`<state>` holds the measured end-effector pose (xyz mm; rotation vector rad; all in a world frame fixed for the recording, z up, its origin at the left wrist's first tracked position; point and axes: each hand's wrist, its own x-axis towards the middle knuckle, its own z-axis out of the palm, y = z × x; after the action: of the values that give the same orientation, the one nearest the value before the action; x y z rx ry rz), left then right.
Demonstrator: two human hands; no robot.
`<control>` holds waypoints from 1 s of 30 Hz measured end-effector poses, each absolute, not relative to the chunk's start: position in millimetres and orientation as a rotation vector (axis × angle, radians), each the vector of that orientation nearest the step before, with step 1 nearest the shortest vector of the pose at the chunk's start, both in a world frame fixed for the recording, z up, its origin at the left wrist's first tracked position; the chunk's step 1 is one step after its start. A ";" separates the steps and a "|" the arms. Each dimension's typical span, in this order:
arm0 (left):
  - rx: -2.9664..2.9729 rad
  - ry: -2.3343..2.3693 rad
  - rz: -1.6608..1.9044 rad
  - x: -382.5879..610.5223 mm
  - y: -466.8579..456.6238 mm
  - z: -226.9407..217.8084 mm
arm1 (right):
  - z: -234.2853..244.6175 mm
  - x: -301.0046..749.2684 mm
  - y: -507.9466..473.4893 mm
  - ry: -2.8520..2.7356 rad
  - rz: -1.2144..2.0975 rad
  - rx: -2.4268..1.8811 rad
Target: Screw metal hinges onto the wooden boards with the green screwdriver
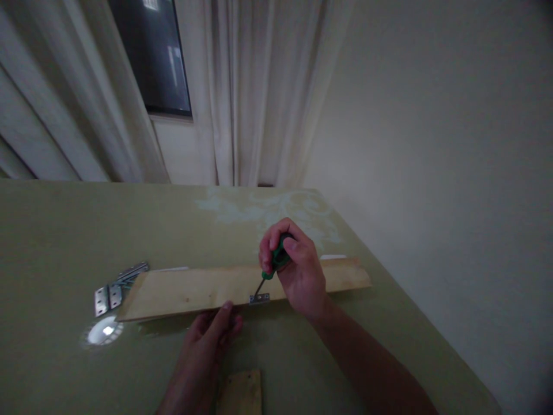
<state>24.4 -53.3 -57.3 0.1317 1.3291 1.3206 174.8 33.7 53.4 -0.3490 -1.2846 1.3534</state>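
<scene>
A long pale wooden board [190, 291] lies across the green table [56, 230]. A small metal hinge [259, 298] sits at the board's near edge. My right hand [298, 271] is closed round the green handle of a screwdriver [276, 260], and its tip rests on the hinge. My left hand [211, 334] lies against the board's near edge just left of the hinge, thumb touching the wood and fingers curled underneath.
Several loose metal hinges [116, 288] lie by the board's left end. A bright round reflection [102, 332] shows on the table below them. A small wood piece [239, 393] lies near me. Curtains, a dark window [151, 55] and a bare wall stand behind.
</scene>
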 end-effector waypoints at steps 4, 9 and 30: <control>0.136 1.347 1.322 27.1 -53.1 -56.2 | 52.7 171.7 33.5 -1.277 1.365 -0.372; 0.135 1.345 1.339 30.2 -53.2 -49.8 | 46.2 168.6 32.6 -1.323 1.389 -0.314; 0.127 1.343 1.327 32.4 -50.9 -47.0 | 64.1 189.7 43.2 -1.736 1.050 -0.453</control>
<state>32.4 -50.9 -47.0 0.1268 1.3430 1.3272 189.7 43.2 64.1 -0.4531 -1.7362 1.0502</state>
